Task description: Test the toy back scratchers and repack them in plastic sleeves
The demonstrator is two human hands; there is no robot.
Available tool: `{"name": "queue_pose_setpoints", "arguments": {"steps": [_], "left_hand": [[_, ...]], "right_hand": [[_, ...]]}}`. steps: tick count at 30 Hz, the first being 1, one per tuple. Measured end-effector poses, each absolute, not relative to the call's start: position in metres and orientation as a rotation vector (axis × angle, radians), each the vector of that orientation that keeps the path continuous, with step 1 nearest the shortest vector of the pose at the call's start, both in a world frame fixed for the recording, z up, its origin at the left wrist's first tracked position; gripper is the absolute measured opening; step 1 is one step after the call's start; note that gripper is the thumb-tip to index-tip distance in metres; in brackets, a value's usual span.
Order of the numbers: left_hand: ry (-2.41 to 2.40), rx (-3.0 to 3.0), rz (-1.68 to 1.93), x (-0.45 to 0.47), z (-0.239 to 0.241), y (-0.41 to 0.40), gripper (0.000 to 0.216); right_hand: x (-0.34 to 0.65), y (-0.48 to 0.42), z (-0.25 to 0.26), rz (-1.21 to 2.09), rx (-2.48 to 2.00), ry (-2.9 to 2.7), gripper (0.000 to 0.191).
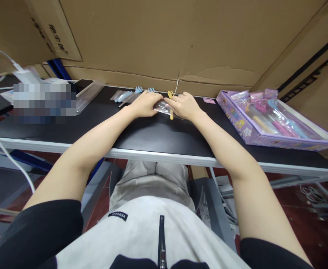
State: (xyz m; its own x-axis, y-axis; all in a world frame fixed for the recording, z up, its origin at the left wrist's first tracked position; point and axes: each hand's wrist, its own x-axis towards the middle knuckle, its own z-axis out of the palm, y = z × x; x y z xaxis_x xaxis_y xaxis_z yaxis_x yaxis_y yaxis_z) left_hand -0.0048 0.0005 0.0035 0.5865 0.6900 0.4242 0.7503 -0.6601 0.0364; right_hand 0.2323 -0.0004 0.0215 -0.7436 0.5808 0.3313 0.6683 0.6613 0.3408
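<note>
Workshop, seemingly: cardboard partition, metal-edged bench, display box.

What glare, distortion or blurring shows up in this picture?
Head view: bright glints on the clear plastic between the left hand and right hand, and on the bags in the purple box; head view: a wide, stretched look, with the arms seeming to swell toward the lower corners; head view: a patch of coarse squares at left hides whatever is behind it.

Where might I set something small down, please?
The black tabletop is bare between left hand, right hand and front edge, and between right forearm and purple box; it's crowded around the blue pronged items.
</note>
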Motion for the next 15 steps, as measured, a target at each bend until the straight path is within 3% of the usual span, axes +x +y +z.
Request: {"name": "queue_pose_setpoints", "arguments": {"steps": [5,15], "left_hand": [[-1.331,-2.666,-0.557,-0.017,0.010,-0.001,0.056],[-1.561,-2.549,-0.368,-0.018,0.016,0.001,0.030]], "right_hand": [[0.239,-0.001,0.020,-0.608,-1.109,-2.616,0.052],[0.237,-0.006,0.024,-0.472,-1.216,-2.633,0.047]]}}
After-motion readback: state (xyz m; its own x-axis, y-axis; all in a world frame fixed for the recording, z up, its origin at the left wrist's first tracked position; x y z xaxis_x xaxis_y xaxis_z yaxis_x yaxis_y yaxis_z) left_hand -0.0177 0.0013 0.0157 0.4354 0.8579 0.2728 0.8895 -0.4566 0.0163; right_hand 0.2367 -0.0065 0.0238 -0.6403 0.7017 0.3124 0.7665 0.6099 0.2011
